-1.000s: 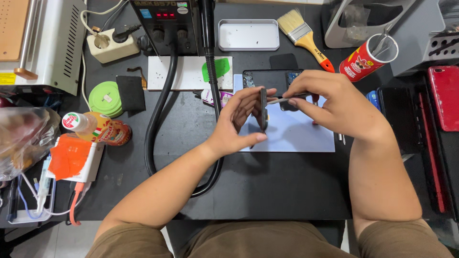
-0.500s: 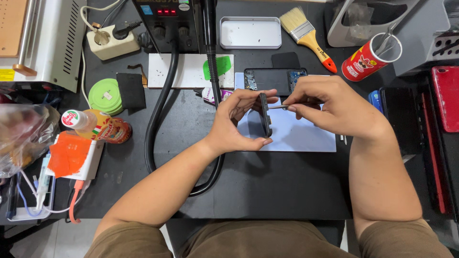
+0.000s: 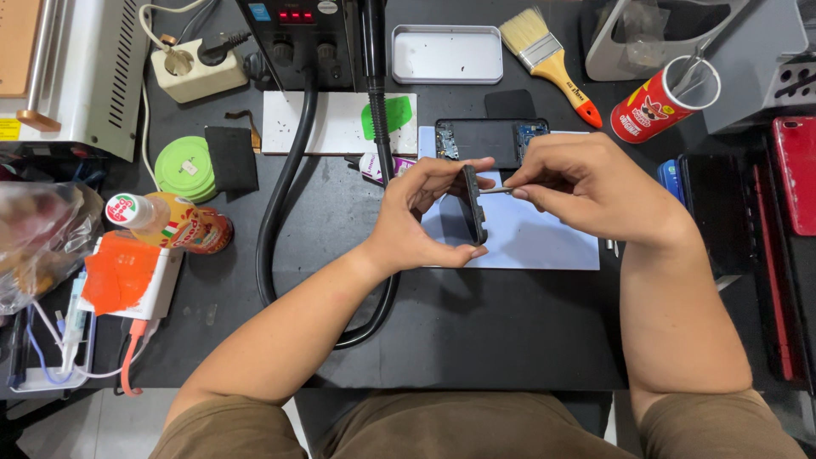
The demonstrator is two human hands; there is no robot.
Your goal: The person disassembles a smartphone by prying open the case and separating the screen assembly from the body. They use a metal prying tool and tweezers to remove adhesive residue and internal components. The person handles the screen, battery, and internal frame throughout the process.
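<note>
Gripping a dark phone (image 3: pixel 473 204) on edge, left hand (image 3: pixel 416 223) holds it over pale blue mat (image 3: pixel 544 242), mid-bench. Right hand (image 3: pixel 586 191) pinches thin metal tool (image 3: pixel 495 189), tip touching phone's far end.

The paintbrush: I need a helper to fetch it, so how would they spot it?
Look along the far edge of the black workbench, right of the shallow white metal tray. The flat paintbrush lies there aslant beside the red cylindrical can. Only it has pale bristles, a yellow wooden handle and an orange tip.
</note>
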